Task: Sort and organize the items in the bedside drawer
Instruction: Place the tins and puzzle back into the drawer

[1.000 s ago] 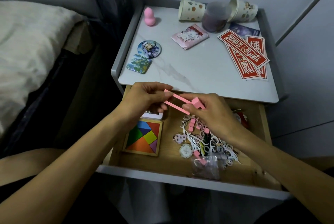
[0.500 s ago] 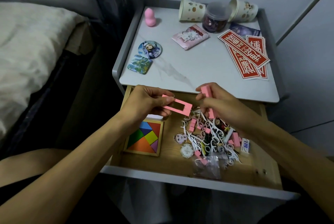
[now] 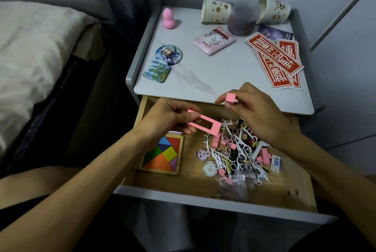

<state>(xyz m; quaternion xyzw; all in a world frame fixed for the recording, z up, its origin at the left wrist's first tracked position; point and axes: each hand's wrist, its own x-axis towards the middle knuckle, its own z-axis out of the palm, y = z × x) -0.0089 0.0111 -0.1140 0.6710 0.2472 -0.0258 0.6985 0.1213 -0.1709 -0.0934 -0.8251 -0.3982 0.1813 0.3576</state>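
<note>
The wooden bedside drawer (image 3: 284,196) stands pulled out. Over its back edge my left hand (image 3: 173,117) pinches a flat pink rectangular frame (image 3: 211,124) by its left end. My right hand (image 3: 256,109) pinches a small pink block (image 3: 231,97) a little above and to the right of the frame. Below lies a tangled pile of white floss picks, hair ties and pink blocks (image 3: 238,150). A coloured tangram puzzle (image 3: 161,155) lies at the drawer's left.
On the nightstand top (image 3: 223,72) lie two tipped paper cups (image 3: 215,10), a lidded jar (image 3: 243,19), a pink sponge (image 3: 168,18), two badges (image 3: 168,55), a pink packet (image 3: 213,40) and red stickers (image 3: 274,56). A clear bag (image 3: 234,187), a round badge (image 3: 210,168) and an eraser (image 3: 276,163) sit in the drawer. The bed (image 3: 30,58) is left.
My hands have drawn apart. The frame now lies flatter in my left hand, and my right hand has lifted the pink block up and to the right of it.
</note>
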